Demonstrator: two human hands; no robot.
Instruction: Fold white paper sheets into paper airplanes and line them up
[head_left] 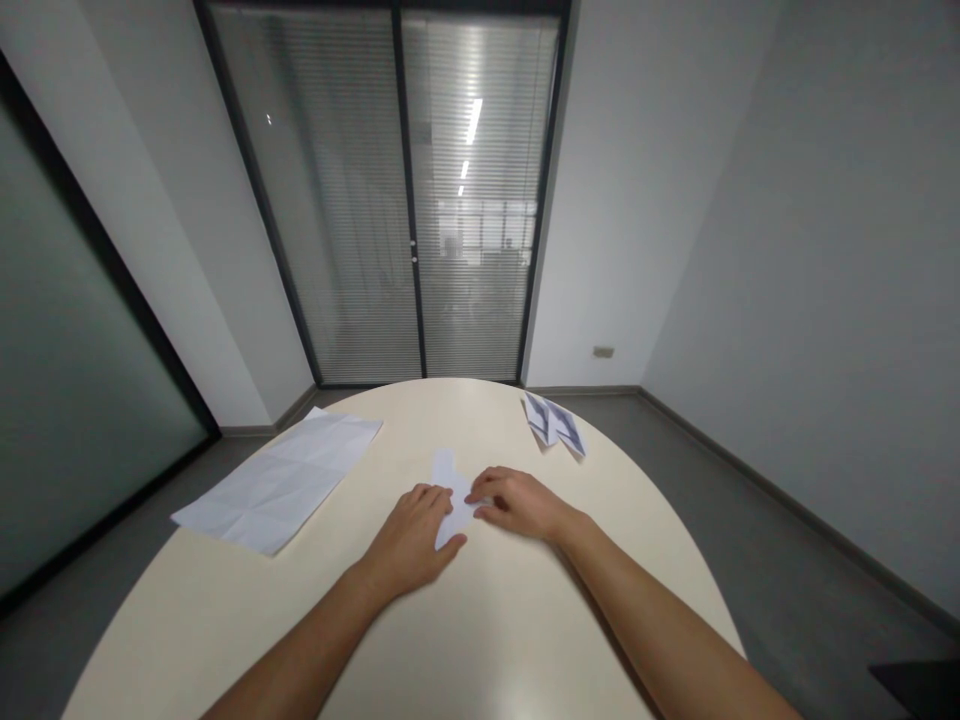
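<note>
Pale round table (487,625), left hand (411,540) spread on folded paper (459,512), right hand (519,503) just beside it, apparently pinching the paper's edge

White paper (454,522), cream tabletop (420,650), dark-grey floor (795,600), pale-grey wall (825,300), grey horizontally striped blinds (352,210)

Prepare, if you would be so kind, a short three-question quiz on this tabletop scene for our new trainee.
1. True or false: the bare left hand and the bare right hand are both at the small folded white paper.

2. Which hand is nearer the large creased white paper sheet on the round cream-coloured table?

3. Where does the pleated white paper piece lie?
A) Under the left hand
B) Near the table's far right edge
C) On top of the large sheet

Key: 1. True. 2. The left hand. 3. B.
</note>
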